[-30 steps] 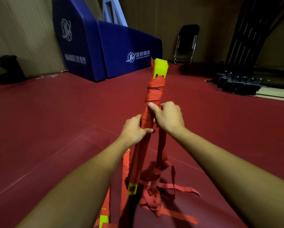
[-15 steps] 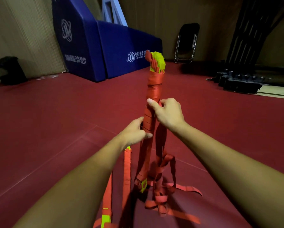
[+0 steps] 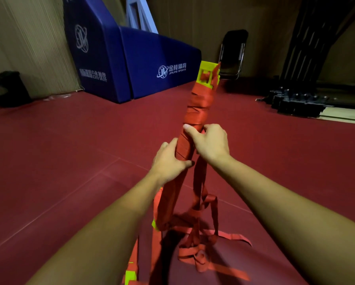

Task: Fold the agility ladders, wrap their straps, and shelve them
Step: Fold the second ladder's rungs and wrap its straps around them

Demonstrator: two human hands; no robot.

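ladder (image 3: 196, 108) stood upright mid-scene, lower end on the floor (image 3: 69, 161). left hand (image 3: 168, 163) gripped its wrapped middle; right hand (image 3: 210, 142), just above, curled round it, pinning the loose strap (image 3: 199, 182). probably light and stiff inside, webbing limp, tangle-prone; grip mid-bundle.

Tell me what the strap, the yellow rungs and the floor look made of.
Strap: woven fabric webbing by the look, red and matte; it folds flat and hangs limp in loops. Rungs: probably hard plastic, neon yellow, smooth; crisp moulded edges and a slot. Floor: perhaps vinyl or rubber sheet, dark red, faint sheen, thin seams.
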